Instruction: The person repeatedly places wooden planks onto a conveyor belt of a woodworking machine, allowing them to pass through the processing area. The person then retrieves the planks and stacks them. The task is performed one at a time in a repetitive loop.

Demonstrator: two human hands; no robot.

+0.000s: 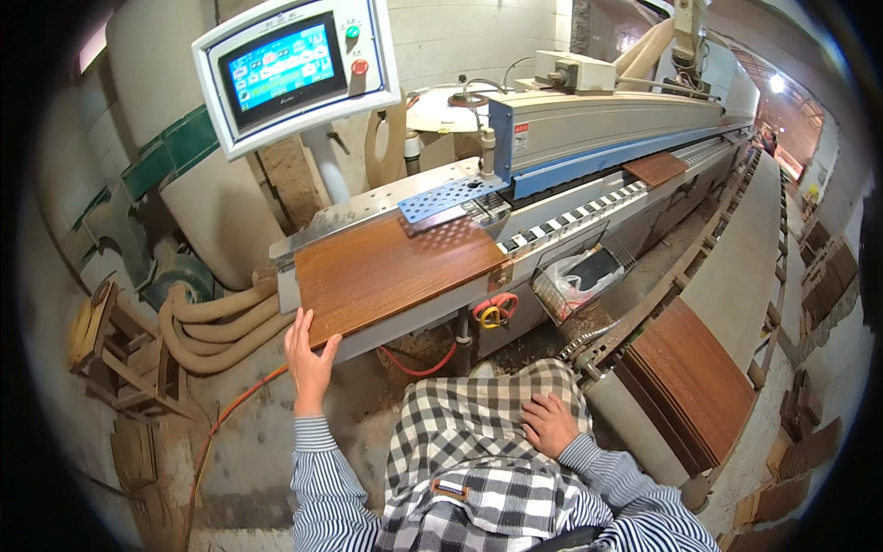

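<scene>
A reddish-brown wood-grain board (pixel 386 271) lies flat on the infeed table of a long machine, its far edge under a blue perforated plate (pixel 446 202). At the board's near left corner, my left hand (pixel 310 359) touches the edge with fingers stretched out, not wrapped round it. My right hand (pixel 549 425) rests flat on the black-and-white checked apron (pixel 469 414) over my lap, holding nothing. Farther along the machine's track of white pads (pixel 575 219) sits another brown board (pixel 656 168).
A control panel (pixel 280 69) with a lit screen stands upper left. To my right, a stack of brown boards (pixel 690 377) lies on a long conveyor (pixel 736 276). Thick ribbed hoses (pixel 225 331) and a wooden stool (pixel 129 359) are at left. A wire basket (pixel 584 281) hangs under the track.
</scene>
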